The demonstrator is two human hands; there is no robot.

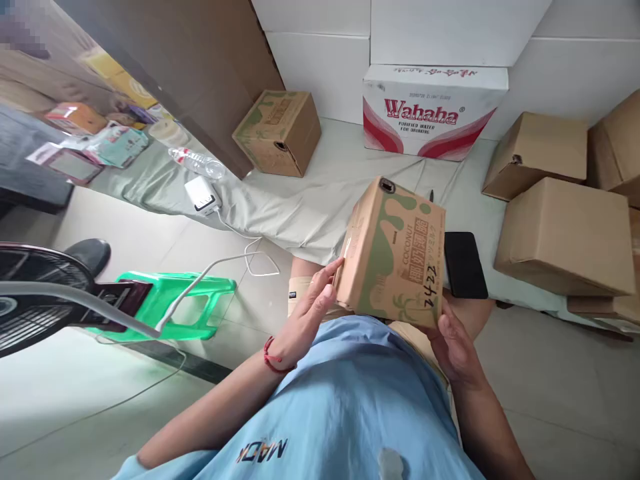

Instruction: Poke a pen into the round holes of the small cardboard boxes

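A brown cardboard box (400, 260) with green print, the word COCONUT and a handwritten number is held tilted above my lap. My left hand (307, 317) lies against its left side, fingers on the cardboard and thumb up. At the lower right corner, my right hand (455, 340) grips the box, its thumb on the near edge and its other fingers partly hidden beneath. The box's far side and underside cannot be seen. Right of the box, a black phone (466, 265) lies at the edge of the cloth-covered table (300, 207).
Against the wall are a white and red Wahaha carton (433, 113) and a printed box (280, 133). Plain boxes (565, 233) stand at right. A white power adapter (203, 195), bottle (197, 162), green stool (200, 307) and fan (40, 300) are left.
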